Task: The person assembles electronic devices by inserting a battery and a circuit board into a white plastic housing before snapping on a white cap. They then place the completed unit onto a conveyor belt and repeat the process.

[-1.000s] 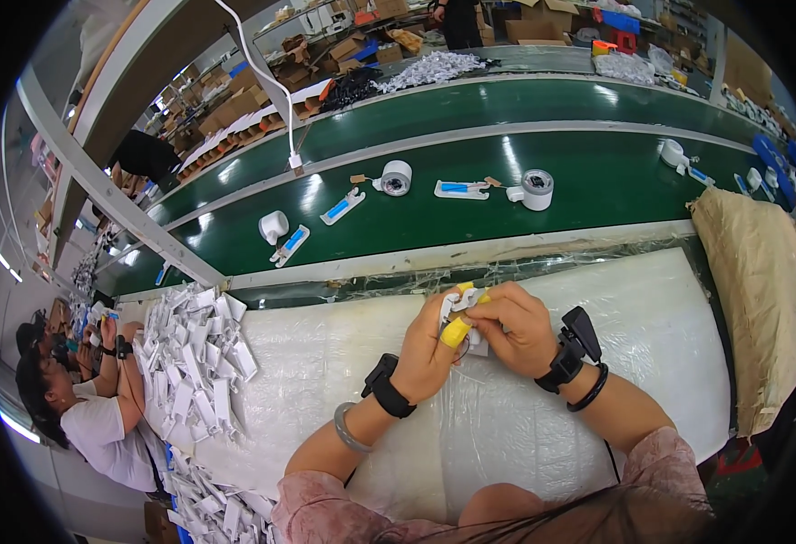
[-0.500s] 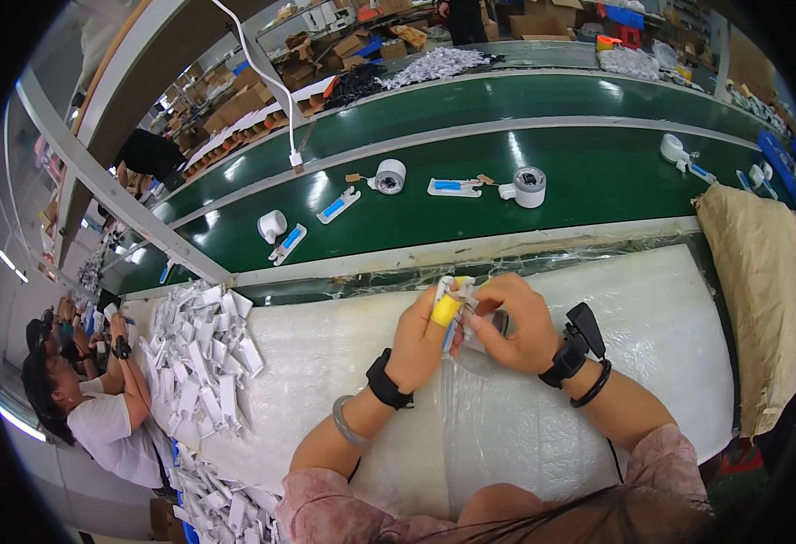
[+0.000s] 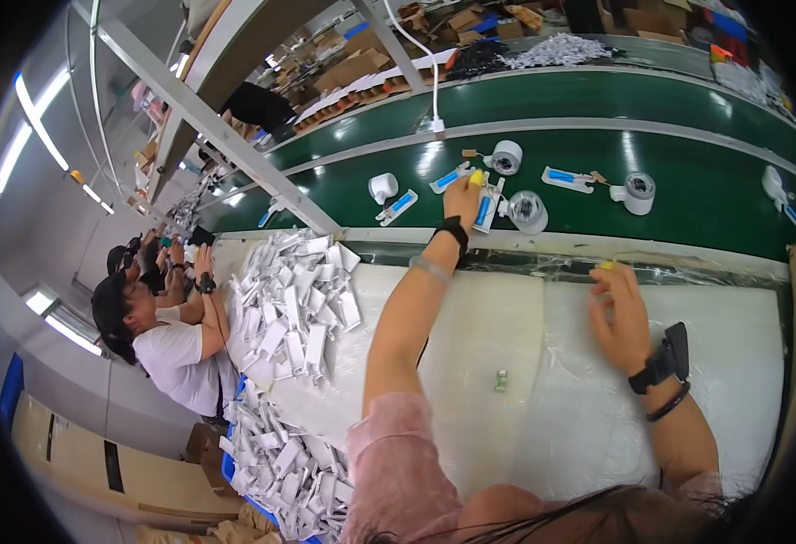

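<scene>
Over the green conveyor belt, my left hand (image 3: pixel 459 201) reaches out with its fingers closed at the upper end of a white plastic casing (image 3: pixel 488 207) that carries a blue cylindrical cell. A yellow cover sits on one fingertip, and the hand hides part of the grip. Right beside the casing stands a round, clear-topped white unit (image 3: pixel 527 212). My right hand (image 3: pixel 622 317) hovers above the wrapped work surface, fingers loosely apart and holding nothing; it is slightly blurred and has a yellow fingertip cover too. A small green piece (image 3: pixel 501 381) lies on the surface between my arms.
More round white units (image 3: pixel 638 193) with casings lie along the belt (image 3: pixel 706 208). White plastic parts (image 3: pixel 293 304) are heaped at left, above a blue bin (image 3: pixel 229 467) of similar parts. A metal post (image 3: pixel 298 204) slants at left; a white cable (image 3: pixel 436 91) hangs beyond. Co-workers (image 3: pixel 175 354) stand left.
My hands have separated. The left has carried the casing and round unit forward onto the belt; the right has released them and stayed over the surface. The view has swung left.
</scene>
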`<action>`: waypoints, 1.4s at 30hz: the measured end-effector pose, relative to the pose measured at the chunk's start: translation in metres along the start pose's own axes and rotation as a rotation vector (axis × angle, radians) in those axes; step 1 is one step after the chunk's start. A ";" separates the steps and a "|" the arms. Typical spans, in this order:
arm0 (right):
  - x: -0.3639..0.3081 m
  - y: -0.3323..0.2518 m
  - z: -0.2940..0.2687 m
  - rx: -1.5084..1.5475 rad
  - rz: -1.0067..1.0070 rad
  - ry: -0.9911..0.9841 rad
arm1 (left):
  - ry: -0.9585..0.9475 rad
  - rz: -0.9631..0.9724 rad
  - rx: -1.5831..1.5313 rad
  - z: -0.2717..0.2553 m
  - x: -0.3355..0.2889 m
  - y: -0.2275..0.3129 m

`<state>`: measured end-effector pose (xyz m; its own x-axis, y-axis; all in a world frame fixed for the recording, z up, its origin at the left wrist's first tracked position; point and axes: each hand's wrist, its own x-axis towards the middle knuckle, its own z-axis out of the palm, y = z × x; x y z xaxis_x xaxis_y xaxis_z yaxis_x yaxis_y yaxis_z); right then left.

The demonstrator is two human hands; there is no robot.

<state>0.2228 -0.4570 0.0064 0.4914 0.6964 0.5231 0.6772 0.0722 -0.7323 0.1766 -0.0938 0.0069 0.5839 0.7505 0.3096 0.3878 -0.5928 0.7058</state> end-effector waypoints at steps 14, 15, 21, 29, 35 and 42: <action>0.003 0.004 0.005 0.004 0.096 -0.071 | -0.042 -0.191 0.875 -0.012 0.072 -0.031; 0.002 0.007 0.003 -0.003 0.111 -0.075 | -0.086 -0.294 0.774 -0.008 0.071 -0.015; 0.002 0.007 0.004 -0.016 0.087 -0.085 | -0.053 -0.367 0.567 -0.006 0.077 -0.018; 0.003 0.012 0.003 -0.114 -0.033 -0.137 | 0.068 -0.282 -0.534 -0.018 0.085 0.041; 0.002 0.003 -0.002 0.105 0.197 -0.099 | -0.272 -0.023 -0.867 -0.022 0.029 0.128; 0.017 0.000 -0.021 -0.270 -0.108 0.256 | -0.575 0.009 -0.809 -0.043 -0.101 0.172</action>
<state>0.2426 -0.4602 0.0245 0.5074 0.4914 0.7078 0.8354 -0.0792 -0.5439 0.1533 -0.2589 0.1246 0.9247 0.3640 0.1118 -0.0970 -0.0586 0.9936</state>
